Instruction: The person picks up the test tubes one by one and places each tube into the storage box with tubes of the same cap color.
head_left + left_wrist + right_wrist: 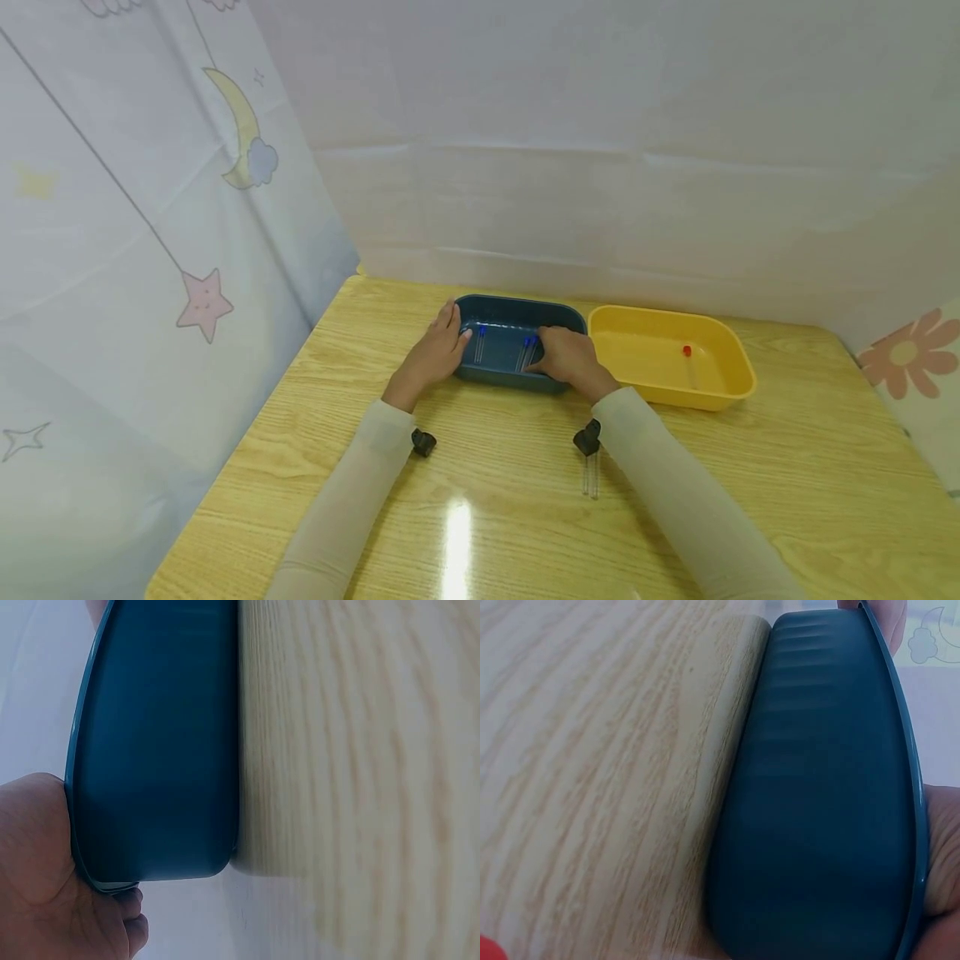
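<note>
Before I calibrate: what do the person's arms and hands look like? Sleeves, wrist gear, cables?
Left hand and right hand: no gloves visible. Left sleeve and right sleeve: long, plain, pale off-white, reaching about the wrists. Small black units by the left cuff and right cuff. No cables or printed markings visible on either arm.

- Both arms point(341, 500) reach forward in pale long sleeves point(678, 483), angling inward.
- Left hand point(437, 348): fingers forward, tips curled, thumb set apart.
- Right hand point(567, 354): back uppermost, digits pointing left; how tightly they close is unclear.
</note>
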Demonstrator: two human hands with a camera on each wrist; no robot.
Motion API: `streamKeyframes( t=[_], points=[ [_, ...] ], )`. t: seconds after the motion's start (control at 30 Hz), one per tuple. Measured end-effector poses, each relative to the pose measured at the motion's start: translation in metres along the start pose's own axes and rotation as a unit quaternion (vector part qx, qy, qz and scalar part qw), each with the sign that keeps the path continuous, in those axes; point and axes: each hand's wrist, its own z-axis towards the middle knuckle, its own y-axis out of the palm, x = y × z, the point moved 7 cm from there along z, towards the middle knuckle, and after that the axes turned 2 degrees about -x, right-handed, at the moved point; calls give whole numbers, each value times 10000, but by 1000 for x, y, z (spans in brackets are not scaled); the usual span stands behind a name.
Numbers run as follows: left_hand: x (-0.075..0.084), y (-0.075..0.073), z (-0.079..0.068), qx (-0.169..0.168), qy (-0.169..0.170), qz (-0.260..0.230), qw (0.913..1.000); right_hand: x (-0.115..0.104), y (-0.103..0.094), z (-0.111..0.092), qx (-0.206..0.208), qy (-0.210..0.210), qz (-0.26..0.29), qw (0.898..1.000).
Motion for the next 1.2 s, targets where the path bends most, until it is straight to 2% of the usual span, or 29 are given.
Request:
streamKeyframes(
  t=[1.2],
  points=[
    [0,3,1,-85,-9,-40,10000,3,5,-1,66,175,144,9997]
  ],
)
